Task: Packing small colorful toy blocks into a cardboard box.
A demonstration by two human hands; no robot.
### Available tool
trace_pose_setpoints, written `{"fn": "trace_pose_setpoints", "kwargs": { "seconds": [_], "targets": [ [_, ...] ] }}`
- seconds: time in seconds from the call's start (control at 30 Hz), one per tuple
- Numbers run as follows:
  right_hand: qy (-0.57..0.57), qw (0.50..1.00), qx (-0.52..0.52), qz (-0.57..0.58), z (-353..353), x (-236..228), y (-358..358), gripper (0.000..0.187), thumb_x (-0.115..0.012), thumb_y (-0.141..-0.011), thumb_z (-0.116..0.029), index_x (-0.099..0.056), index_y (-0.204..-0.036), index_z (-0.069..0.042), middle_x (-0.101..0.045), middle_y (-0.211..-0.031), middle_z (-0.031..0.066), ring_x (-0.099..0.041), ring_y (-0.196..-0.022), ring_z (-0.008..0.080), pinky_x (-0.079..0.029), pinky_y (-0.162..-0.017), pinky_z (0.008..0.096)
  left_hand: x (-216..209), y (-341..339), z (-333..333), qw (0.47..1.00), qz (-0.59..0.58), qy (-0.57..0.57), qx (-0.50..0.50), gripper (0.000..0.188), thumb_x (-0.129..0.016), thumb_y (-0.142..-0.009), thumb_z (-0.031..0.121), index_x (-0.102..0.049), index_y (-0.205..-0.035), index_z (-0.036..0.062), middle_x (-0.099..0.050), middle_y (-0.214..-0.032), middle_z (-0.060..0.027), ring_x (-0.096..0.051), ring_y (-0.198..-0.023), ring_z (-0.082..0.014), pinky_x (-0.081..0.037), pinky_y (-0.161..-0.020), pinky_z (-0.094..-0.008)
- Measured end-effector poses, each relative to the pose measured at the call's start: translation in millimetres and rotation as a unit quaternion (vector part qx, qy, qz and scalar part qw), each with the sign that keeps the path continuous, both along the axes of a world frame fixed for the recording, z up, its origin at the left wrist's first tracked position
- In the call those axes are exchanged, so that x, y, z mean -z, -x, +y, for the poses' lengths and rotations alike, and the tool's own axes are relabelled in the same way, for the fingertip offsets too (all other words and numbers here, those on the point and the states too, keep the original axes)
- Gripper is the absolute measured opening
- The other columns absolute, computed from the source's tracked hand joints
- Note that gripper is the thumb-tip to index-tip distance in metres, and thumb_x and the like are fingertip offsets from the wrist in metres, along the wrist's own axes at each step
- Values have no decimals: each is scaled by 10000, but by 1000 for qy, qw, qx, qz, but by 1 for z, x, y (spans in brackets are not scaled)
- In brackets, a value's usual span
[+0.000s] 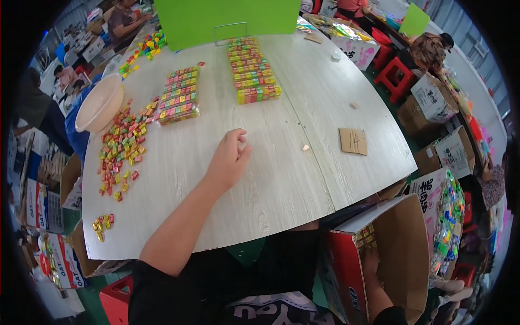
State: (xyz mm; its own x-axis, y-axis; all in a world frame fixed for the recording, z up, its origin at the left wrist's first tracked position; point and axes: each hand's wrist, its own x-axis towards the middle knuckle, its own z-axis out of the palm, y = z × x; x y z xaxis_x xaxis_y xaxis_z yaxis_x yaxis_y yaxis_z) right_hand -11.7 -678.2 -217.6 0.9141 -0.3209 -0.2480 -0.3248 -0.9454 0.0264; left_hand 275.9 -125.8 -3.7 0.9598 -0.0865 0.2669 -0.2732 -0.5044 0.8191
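Note:
My left hand (230,158) rests on the pale wood-grain table (281,184) with its fingers curled in, and nothing shows in it. At the lower right, my right hand (371,264) is down inside an open cardboard box (400,238). Its fingers are at the near end of a pack of wrapped candies (366,236), seemingly gripping it; the fingertips are partly hidden. Beyond my left hand lie a long row of clear candy packs (252,70) and a shorter row of packs (180,95). Loose wrapped candies (122,143) spread over the table's left side.
A cream basin (101,103) stands at the left edge. A green panel (227,21) rises at the back. On the right lie a cardboard piece (353,141) and a small scrap (306,147). Red stools (394,76), boxes and other people surround the table.

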Motion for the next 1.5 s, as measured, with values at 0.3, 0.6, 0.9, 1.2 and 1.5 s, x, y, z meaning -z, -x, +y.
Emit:
{"fn": "trace_pose_setpoints", "kwargs": {
  "seconds": [0.3,0.6,0.9,1.2,1.5],
  "targets": [
    [-2,996,-56,-75,21,-16,-12,392,-668,-827,-332,-622,-1121,-77,-598,-1072,207,-570,-1009,399,-468,-867,523,6,-2,2,998,-40,-46,-3,362,-584,-932,128,-457,-1250,11,-532,-1089,-121,-532,-801,-181,-472,-772,-316],
    [-11,911,-161,-381,12,-178,-55,61,-608,-799,-31,-580,-759,-68,-586,-764,150,-583,-676,326,-468,-600,394,-3,-42,28,994,67,80,-28,382,-587,-926,202,-465,-1214,-16,-556,-1086,-146,-581,-896,-230,-466,-834,-348],
    [-267,876,-246,-318,195,-349,-293,171,-525,-958,-144,-559,-1068,-18,-594,-825,138,-588,-791,196,-454,-712,306,-41,-112,30,984,106,-98,-105,494,-552,-915,336,-441,-1196,-56,-607,-1101,-274,-620,-999,-404,-479,-856,-455],
    [-357,911,-163,-125,337,-261,-491,696,-627,-882,-465,-455,-1297,67,-643,-1122,264,-626,-1041,365,-463,-922,407,-32,-158,18,979,106,-116,-130,645,-578,-887,405,-424,-1226,-120,-596,-1151,-315,-579,-1111,-451,-462,-942,-491],
    [-523,843,-111,-50,349,-258,-468,551,-736,-828,-375,-575,-1128,58,-655,-911,114,-609,-791,172,-477,-683,312,-26,-129,28,977,191,35,-85,500,-665,-888,248,-404,-1202,-41,-628,-974,-177,-650,-851,-219,-509,-742,-334]
  ]
}}
